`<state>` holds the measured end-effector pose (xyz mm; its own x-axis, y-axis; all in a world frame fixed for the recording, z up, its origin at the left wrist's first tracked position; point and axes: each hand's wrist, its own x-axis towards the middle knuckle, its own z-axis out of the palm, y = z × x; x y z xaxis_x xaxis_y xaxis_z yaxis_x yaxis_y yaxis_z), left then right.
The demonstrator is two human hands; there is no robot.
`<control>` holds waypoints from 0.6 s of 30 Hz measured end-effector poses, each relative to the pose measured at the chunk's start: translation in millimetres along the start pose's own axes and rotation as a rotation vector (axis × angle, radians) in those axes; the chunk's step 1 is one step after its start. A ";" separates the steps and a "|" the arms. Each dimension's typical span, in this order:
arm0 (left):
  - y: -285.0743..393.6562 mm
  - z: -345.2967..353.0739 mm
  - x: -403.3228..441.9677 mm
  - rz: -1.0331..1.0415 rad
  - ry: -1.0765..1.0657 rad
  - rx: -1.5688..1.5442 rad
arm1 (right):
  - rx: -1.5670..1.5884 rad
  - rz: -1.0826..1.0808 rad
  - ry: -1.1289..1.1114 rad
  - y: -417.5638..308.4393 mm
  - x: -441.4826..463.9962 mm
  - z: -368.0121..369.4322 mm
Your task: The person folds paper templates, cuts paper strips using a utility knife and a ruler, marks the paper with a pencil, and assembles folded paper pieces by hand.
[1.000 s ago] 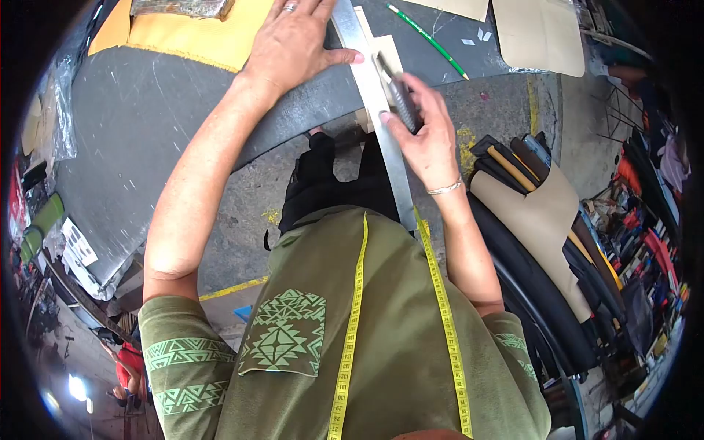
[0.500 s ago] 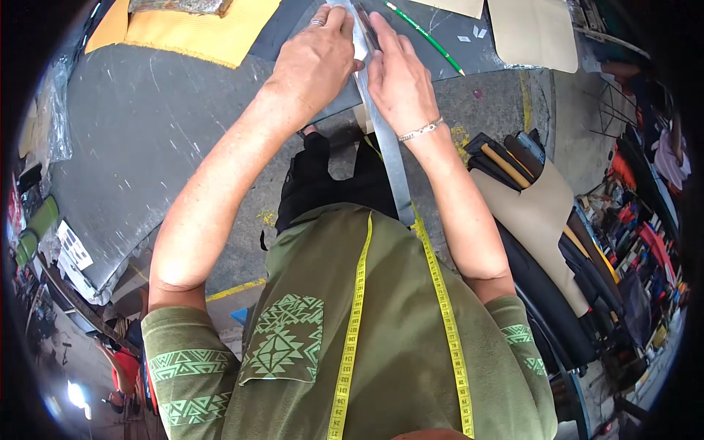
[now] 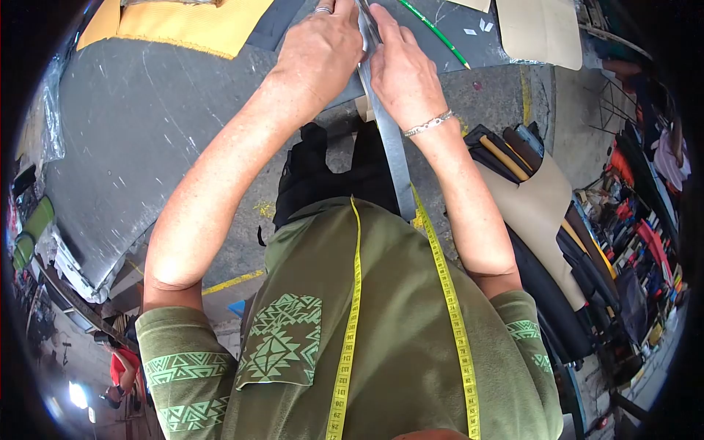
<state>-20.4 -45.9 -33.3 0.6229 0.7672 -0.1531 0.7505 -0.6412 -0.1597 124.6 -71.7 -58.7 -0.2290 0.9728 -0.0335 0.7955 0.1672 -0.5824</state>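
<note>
A long metal ruler [image 3: 391,150] runs from the table's top edge past its near edge toward my shirt. My left hand [image 3: 323,55] bears down on the ruler's upper part, its fingers bent together and their tips cut off by the frame. Close against the ruler's right side, my right hand [image 3: 407,81] grips a dark cutter [image 3: 370,26], mostly hidden by the fingers. The blade cannot be made out. A green pencil [image 3: 434,33] lies right of my right hand. Both hands nearly touch.
Yellow fabric [image 3: 183,28] lies at the upper left of the dark table [image 3: 132,139], beige sheets [image 3: 539,33] at the upper right. Rolls of material [image 3: 543,257] stand on the right. A yellow measuring tape [image 3: 348,330] hangs over my shirt. A person in red [image 3: 125,367] is at the lower left.
My right hand has moved up along the ruler with the cutter. My left hand has gone from spread flat to fingers bunched, and sits nearer my right hand.
</note>
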 end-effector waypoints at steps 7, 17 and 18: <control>3.9 9.7 3.2 -0.024 -0.023 0.015 | -0.012 0.022 -0.003 0.7 -17.2 0.8; 3.3 7.5 4.2 -0.053 -0.087 -0.138 | -0.047 0.085 -0.050 2.6 -42.4 -1.7; 2.9 9.1 4.0 -0.051 -0.052 -0.136 | -0.044 0.088 -0.049 2.5 -42.1 -2.0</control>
<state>-17.8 -44.8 -43.3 0.5732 0.7948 -0.1993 0.8063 -0.5904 -0.0359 137.3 -111.9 -57.1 -0.1838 0.9753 -0.1228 0.8376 0.0900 -0.5389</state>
